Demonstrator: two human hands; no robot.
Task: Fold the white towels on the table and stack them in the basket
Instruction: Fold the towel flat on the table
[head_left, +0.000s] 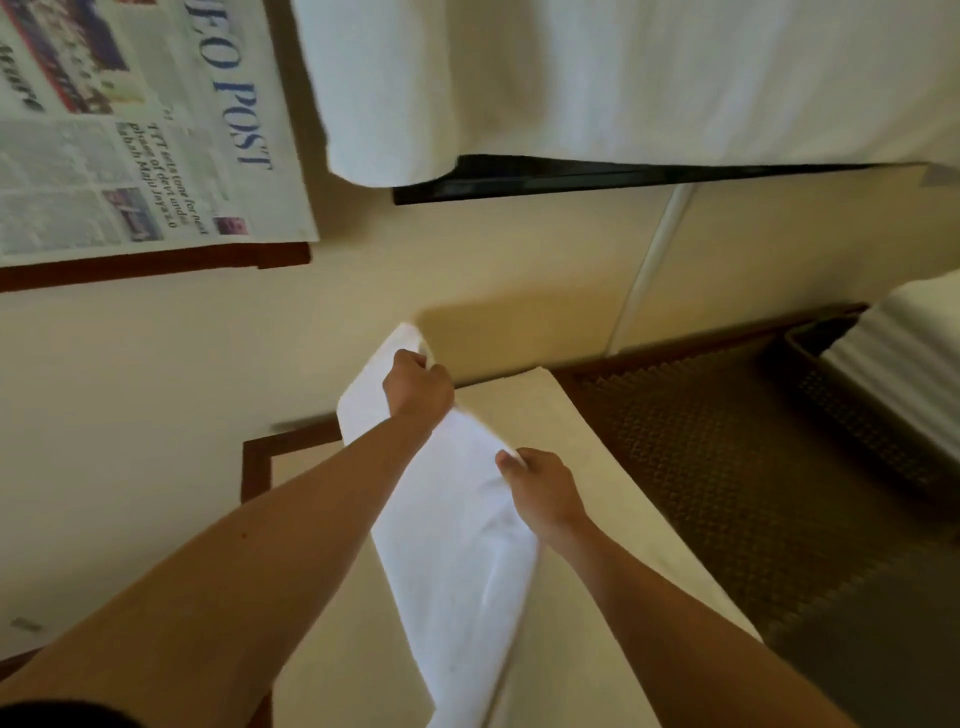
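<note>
Nearest the camera, two bare forearms reach forward over a cream-topped desk (550, 415) with a dark brown wooden edge. A white towel (457, 545) hangs between the hands in a long, loose band that trails back toward the person and runs out of the bottom of the view.

The right hand (545, 488) grips the towel's right edge about midway along, thumb on top and fingers curled beneath the cloth. Ahead of it and to its left, the left hand (418, 387) is closed round the towel's far corner, with a small fold of cloth sticking out beyond the knuckles.

To the right of the right hand the desk edge drops to a brown patterned carpet (727, 467), which gives open room on that side. Farther right sits a dark woven basket (852, 415) holding a stack of folded white towels (904, 353), only partly in view at the frame edge.

Left of the left hand lies pale open floor. Beyond it, far left, a newspaper (130, 130) lies on a brown-edged surface; its masthead reads "…O POST", and a headline begins "TYT sets tone for next phase", the rest too blurred to read.

Farthest ahead, white bedding (623, 78) hangs over a dark bed base (571, 179).
</note>
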